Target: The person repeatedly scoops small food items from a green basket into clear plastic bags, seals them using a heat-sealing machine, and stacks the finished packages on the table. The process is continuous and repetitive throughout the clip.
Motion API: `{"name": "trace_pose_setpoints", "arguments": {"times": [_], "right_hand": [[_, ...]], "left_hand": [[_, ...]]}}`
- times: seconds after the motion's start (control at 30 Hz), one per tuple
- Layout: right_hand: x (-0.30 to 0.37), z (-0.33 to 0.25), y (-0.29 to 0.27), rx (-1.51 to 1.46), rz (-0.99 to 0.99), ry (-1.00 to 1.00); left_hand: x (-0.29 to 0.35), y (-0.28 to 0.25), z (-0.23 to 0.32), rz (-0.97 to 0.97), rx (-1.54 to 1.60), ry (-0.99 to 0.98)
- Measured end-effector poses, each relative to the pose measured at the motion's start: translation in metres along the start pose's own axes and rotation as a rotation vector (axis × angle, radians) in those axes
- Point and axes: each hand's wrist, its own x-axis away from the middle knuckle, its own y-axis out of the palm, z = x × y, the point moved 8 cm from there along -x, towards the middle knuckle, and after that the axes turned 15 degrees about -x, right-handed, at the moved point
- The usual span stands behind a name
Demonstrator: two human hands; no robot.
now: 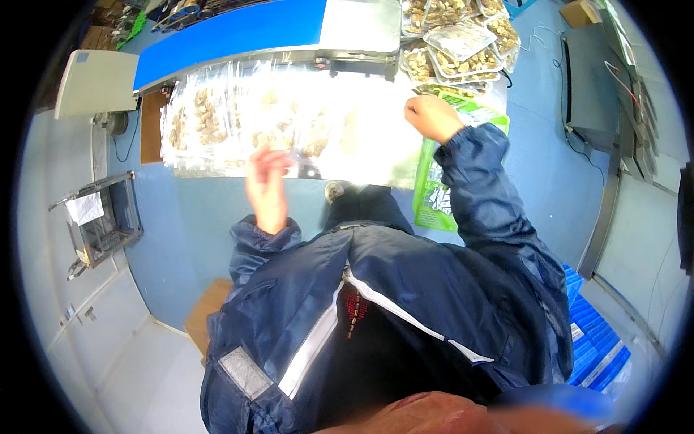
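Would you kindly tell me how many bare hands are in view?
2: the left hand, blurred, near the front edge of the table, and the right hand, near the green basket and stacked trays. No others show.

Hard glare burns the middle of the desk (387, 145) to plain white, and the bags (199, 119) toward its left edge wash pale; the left grip (267, 186) smears with motion blur at the near edge, while the fisheye bends straight lines toward a black rim
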Motion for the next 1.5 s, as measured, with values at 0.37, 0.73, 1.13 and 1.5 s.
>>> {"name": "trace_pose_setpoints", "arguments": {"times": [0.37,0.73,1.13,1.5], "right_hand": [[0.117,-0.091,-0.036,-0.434,0.238,-0.225],[0.114,-0.078,-0.020,-1.167,0.328,-0.102],[-0.086,0.034,-0.114,0.632,0.587,-0.132],[-0.064,-0.013,-0.159,0.910,0.502,-0.159]], "left_hand": [[0.014,0.177,0.051,-0.799,0.035,-0.189],[0.016,0.174,0.025,-0.566,0.343,-0.440],[0.013,0.141,0.048,-0.097,-1.012,0.741],[0.000,0.124,0.021,-0.187,-0.676,0.332]]}}
